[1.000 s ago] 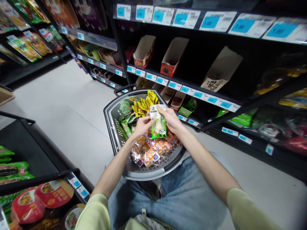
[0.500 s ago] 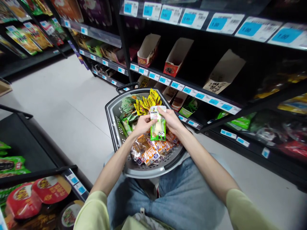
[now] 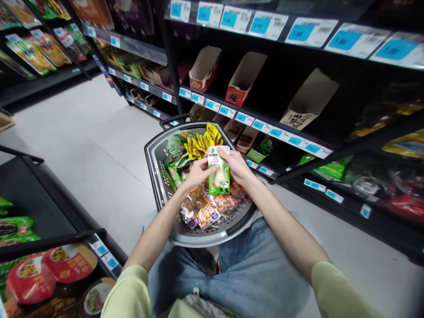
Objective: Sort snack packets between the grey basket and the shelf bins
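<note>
Above the grey shopping basket [image 3: 202,238], a green and white snack packet [image 3: 219,176] is held upright, its printed front facing me. My right hand [image 3: 234,164] grips its upper right edge, thumb on the front. My left hand [image 3: 199,171] pinches it from the left side, with the thumb lying across the front. Beneath the hands, the basket holds yellow snack packets [image 3: 204,141], dark green packets [image 3: 179,148], and orange and white packets [image 3: 208,215]. Some of the contents are hidden behind my hands and the packet.
Ahead and to the right stands a black shelf with price tags [image 3: 245,118]. It carries open display cartons, among them a red one [image 3: 245,81] and a pale one [image 3: 308,101]. At lower left, a low shelf holds red lidded bowls [image 3: 29,278]. Pale floor [image 3: 96,132] lies to the left.
My left thumb has slid slightly right across the packet's front. The packet has barely shifted, and both hands stay on it above the basket.
</note>
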`<state>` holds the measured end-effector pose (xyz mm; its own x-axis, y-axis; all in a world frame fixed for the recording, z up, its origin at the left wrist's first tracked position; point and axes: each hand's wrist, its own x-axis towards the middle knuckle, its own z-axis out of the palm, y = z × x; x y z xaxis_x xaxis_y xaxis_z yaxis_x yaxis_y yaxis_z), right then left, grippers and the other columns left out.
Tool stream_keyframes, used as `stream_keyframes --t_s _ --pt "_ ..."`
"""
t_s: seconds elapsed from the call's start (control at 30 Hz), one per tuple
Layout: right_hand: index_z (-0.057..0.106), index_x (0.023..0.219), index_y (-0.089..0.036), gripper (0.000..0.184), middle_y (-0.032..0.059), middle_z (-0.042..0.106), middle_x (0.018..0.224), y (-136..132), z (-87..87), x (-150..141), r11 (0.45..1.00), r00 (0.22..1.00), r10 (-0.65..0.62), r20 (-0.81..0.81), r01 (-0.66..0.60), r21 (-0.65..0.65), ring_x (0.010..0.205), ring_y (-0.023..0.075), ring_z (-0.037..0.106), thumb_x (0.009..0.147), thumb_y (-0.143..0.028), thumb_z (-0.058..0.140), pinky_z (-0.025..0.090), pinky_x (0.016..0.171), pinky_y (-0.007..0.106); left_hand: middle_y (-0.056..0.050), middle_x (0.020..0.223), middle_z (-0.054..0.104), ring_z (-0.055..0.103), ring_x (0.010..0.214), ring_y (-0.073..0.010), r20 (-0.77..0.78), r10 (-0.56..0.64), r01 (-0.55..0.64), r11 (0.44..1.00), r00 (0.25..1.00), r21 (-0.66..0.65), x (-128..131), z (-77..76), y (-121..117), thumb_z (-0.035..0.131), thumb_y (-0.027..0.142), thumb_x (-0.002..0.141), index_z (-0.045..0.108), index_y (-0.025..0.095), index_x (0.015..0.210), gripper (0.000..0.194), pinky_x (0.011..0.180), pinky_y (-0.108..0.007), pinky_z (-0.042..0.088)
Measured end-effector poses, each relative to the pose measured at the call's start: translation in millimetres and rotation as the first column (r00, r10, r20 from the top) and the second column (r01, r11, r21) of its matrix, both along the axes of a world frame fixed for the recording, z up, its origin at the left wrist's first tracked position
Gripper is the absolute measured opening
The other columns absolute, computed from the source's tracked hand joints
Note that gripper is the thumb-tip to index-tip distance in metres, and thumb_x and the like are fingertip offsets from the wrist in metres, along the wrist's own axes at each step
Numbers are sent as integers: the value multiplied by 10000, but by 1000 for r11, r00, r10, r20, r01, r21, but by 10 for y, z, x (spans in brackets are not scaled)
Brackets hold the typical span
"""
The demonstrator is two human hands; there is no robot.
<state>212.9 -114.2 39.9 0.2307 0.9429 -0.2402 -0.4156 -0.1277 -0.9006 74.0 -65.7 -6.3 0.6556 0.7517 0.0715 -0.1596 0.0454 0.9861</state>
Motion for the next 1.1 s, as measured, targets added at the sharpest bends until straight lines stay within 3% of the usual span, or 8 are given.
stream_keyframes --t_s 0.1,0.27,0.7,0.97,1.1 --pt "719 728 -145 380 56 737 717 10 -17 6 1000 999 -24 41 24 1 673 190 682 652 -504 817 513 608 271 -121 1044 728 675 889 -206 -22 -25 25 1000 999 16 11 -3 -8 810 387 689 671 90 1075 507 850 -344 524" --pt "717 713 -139 397 39 717 675 19 -51 -1 1000 998 -18 66 20 -21 611 151 634 642 -517 814 480 588 249 -116 977 728 668 821 -191 -62 -31 32 999 998 13 11 -31 -17 828 352 664 662 82 1045 495 785 -322 533" --pt "751 743 -143 433 36 724 712 -1 -24 -14 1000 987 11 162 -6 -30 615 138 597 638 -562 790 450 592 248 -75 874 719 655 775 -171 -179 27 -4 992 984 125 -16 -41 2 776 221 660 675 78 950 339 755 -284 534" --pt "754 764 -150 437 38 732 739 0 -33 -18 1000 986 17 165 -15 -12 659 156 625 637 -567 788 472 623 261 -78 867 726 669 777 -179 -173 36 -16 993 984 114 -22 -70 16 798 242 650 676 81 945 358 776 -301 545" --pt "726 740 -150 414 40 727 707 33 -59 -12 999 992 -37 119 37 -4 653 168 647 640 -546 799 503 626 269 -107 954 735 686 818 -194 -96 -7 8 1000 995 14 4 -67 7 822 267 642 647 80 1061 490 795 -319 551"
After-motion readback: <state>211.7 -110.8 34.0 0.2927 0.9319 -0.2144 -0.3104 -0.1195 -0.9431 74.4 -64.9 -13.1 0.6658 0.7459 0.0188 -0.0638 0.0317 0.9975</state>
